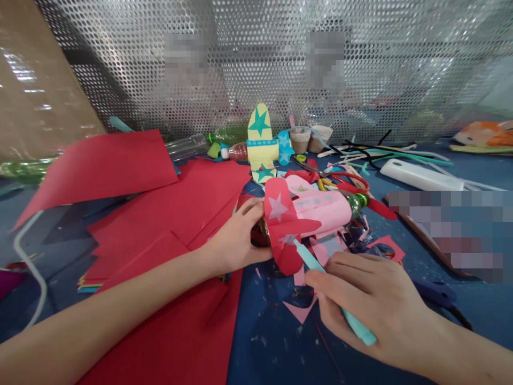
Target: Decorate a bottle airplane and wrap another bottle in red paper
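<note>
A toy plane made from a green plastic bottle wrapped in pink paper (326, 211) lies on its side in front of me. Across it sits a red paper tail piece (276, 192) with pale star shapes. My left hand (242, 235) grips the bottle's left end, its thumb and fingers closed around it behind the red piece. In my right hand (366, 299) is a turquoise marker (315, 259), held like a pen. Its tip is at the lower star on the red paper. Whether the tip touches the paper I cannot tell.
Red paper sheets (192, 203) spread over the left side. Behind stands a yellow paper plane (260, 152). Red-handled scissors (352, 179), pipe cleaners (388, 152), a white glue gun or power strip-like object (420, 174) and paper scraps (300, 310) lie around the blue table (276, 353).
</note>
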Demonstrator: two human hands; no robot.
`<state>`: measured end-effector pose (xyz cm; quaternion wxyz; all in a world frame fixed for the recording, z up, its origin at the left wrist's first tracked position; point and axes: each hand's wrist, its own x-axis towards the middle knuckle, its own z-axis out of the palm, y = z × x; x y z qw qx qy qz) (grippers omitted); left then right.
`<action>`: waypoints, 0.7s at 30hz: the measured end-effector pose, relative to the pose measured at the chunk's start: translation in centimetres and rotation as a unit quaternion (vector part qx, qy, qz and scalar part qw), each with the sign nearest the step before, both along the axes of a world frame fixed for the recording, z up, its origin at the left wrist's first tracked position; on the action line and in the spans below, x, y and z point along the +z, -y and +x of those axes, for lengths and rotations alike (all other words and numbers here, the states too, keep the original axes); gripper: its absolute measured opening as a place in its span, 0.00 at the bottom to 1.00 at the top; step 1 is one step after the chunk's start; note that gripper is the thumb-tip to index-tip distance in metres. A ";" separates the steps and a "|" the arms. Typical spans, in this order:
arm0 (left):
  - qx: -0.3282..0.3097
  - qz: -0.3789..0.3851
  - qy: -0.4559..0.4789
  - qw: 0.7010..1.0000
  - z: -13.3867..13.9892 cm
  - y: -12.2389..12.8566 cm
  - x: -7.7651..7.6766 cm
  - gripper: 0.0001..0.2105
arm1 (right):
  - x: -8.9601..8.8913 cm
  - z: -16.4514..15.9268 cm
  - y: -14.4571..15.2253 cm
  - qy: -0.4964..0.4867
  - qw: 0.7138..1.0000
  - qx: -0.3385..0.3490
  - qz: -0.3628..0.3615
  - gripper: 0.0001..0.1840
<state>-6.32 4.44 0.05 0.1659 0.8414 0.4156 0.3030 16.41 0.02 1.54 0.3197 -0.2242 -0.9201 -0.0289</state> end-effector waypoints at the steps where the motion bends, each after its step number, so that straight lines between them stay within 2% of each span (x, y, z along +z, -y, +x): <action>1: -0.001 0.003 0.000 1.000 0.0 0.0 0.0 0.25 | 0.0 0.0 0.0 -0.003 1.000 -0.001 0.002 0.08; 15: -0.004 0.005 0.002 1.000 0.0 0.0 -0.1 0.24 | -0.2 0.0 -0.2 0.000 1.000 -0.018 0.014 0.08; 21: 0.004 -0.003 0.002 1.000 0.0 -0.1 -0.2 0.24 | -0.1 0.1 -0.1 0.008 1.000 0.021 -0.009 0.08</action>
